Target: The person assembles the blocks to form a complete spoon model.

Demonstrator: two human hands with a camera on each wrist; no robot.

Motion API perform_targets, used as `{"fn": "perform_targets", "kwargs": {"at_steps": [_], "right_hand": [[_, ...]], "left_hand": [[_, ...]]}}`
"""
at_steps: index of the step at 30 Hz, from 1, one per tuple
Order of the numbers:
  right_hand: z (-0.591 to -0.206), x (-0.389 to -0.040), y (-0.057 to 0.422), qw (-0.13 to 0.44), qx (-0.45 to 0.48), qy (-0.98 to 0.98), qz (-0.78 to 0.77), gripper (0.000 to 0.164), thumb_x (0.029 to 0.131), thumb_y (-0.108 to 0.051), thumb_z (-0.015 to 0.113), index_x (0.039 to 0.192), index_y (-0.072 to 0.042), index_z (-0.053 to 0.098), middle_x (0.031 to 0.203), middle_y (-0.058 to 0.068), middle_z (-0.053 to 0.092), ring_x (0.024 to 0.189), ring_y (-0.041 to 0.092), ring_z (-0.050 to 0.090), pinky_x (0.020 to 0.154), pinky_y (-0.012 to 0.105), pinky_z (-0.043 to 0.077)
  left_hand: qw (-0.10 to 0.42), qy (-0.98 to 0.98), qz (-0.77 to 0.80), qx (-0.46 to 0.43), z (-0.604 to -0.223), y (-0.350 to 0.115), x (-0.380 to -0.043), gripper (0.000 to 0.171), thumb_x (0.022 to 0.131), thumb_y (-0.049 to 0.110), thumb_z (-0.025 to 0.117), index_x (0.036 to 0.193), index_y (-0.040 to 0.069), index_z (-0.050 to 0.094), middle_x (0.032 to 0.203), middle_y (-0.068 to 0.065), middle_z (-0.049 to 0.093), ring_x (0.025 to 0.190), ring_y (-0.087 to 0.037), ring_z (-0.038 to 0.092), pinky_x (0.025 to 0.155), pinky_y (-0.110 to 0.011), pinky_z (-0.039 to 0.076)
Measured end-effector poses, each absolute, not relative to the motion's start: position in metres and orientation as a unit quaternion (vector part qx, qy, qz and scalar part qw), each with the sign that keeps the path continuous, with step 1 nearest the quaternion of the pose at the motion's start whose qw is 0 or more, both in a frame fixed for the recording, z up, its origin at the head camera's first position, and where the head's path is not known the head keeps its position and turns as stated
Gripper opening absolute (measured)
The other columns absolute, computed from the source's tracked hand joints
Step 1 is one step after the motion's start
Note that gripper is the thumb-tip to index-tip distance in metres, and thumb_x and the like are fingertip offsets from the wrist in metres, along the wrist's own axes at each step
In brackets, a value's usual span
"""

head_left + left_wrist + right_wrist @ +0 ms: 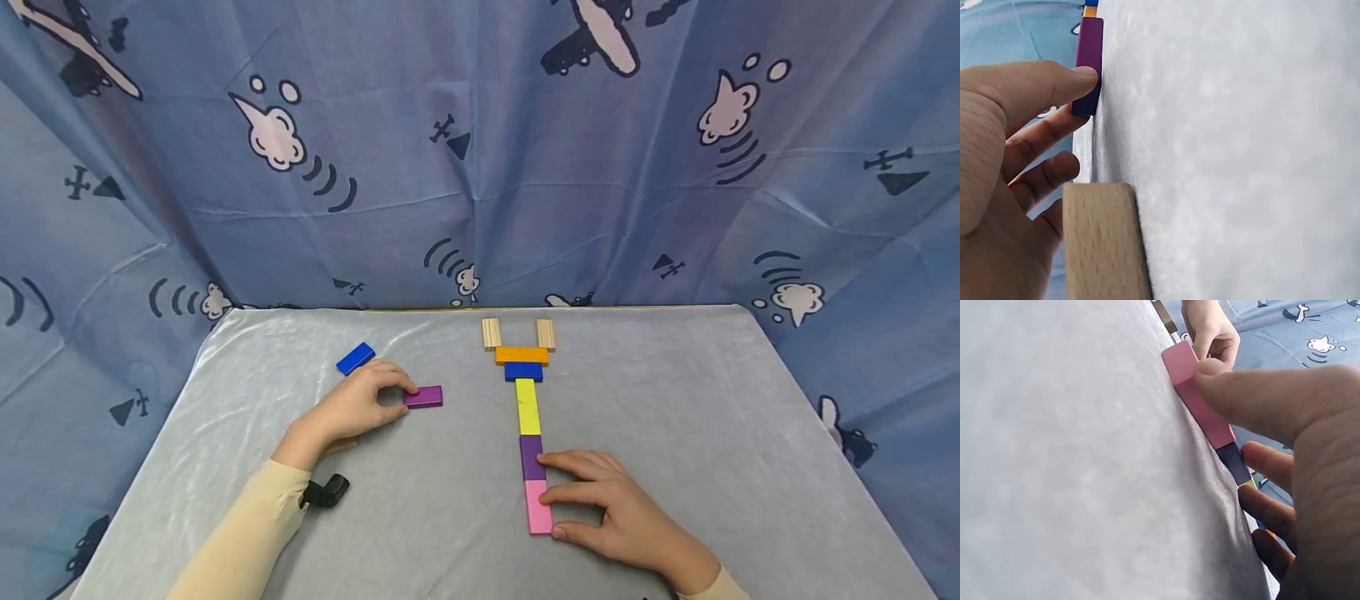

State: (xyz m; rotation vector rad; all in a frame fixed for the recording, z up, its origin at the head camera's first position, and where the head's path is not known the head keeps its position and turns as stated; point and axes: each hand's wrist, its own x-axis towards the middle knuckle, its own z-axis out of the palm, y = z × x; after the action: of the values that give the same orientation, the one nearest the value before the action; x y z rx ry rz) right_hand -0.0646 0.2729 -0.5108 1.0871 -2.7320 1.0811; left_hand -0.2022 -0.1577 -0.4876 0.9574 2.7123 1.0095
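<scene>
My left hand (363, 400) pinches one end of a magenta-purple block (425, 397) between thumb and fingers, low over the table at left of centre. A row of blocks runs down the middle of the table: orange (522, 356), blue (523, 372), yellow (528, 407), dark purple (532, 458) and pink (538, 507). My right hand (615, 508) lies at the right side of its near end. Its thumb and a finger touch the pink block, and another fingertip meets the dark purple one. Two wooden blocks (491, 333) stand apart at the row's far end.
A loose blue block (356, 358) lies just beyond my left hand. In the left wrist view, a plain wooden piece (1104, 237) stands close to the camera. A patterned blue curtain (480, 150) hangs behind the pale cloth-covered table (697, 400).
</scene>
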Motion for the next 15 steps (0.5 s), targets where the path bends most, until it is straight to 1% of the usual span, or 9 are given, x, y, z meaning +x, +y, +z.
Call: {"fn": "perform_targets", "kwargs": {"at_steps": [8,15], "right_hand": [[-0.5104,-0.0647,0.2737,0.004,0.347,-0.873,0.343,0.034,0.093,-0.044,0.088,0.124,-0.047,0.077,0.154,-0.010,0.062,0.138,0.015,0.055,0.107,0.047,0.048],[-0.5093,-0.0647,0.2741,-0.001,0.342,-0.876,0.341,0.034,0.093,-0.045,0.088,0.125,-0.049,0.077,0.154,-0.012,0.061,0.139,0.014,0.055,0.107,0.049,0.049]], "left_hand": [[0.038,0.881,0.356,0.310,-0.4894,-0.1586,-0.2038,0.025,0.092,0.007,0.087,0.116,0.015,0.084,0.120,0.006,0.076,0.121,-0.021,0.065,0.107,-0.048,0.053],[0.036,0.879,0.366,0.305,-0.4868,-0.1547,-0.2106,0.025,0.092,0.009,0.088,0.117,0.015,0.085,0.123,0.003,0.076,0.123,-0.024,0.067,0.109,-0.048,0.053]]}}
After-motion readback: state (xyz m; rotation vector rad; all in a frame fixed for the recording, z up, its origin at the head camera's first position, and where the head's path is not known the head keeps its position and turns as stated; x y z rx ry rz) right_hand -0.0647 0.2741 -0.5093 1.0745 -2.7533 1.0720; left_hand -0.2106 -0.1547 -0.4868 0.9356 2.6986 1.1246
